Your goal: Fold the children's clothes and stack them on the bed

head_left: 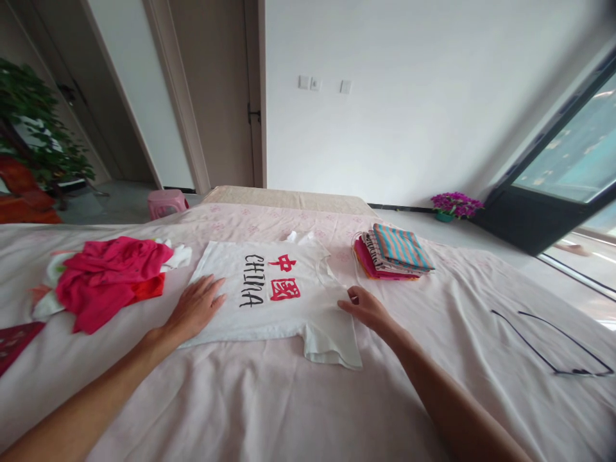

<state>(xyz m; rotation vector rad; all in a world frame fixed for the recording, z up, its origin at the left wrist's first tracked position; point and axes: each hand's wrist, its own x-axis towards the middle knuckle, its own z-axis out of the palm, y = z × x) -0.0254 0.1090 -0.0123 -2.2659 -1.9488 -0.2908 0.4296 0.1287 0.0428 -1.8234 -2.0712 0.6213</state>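
A white T-shirt [283,301] printed with black "CHINA" and red characters lies spread flat on the bed. My left hand [195,308] rests palm down on its left edge, fingers stretched out and apart. At the shirt's right edge my right hand [366,308] has its fingers curled, pinching the white cloth near the sleeve.
A heap of pink, red and white clothes [103,279] lies left of the shirt. A folded stack with a striped piece on top [394,253] sits to the right. A thin black cord [553,346] lies on the pale pink sheet [269,404]. A pink stool [166,202] stands beyond the bed.
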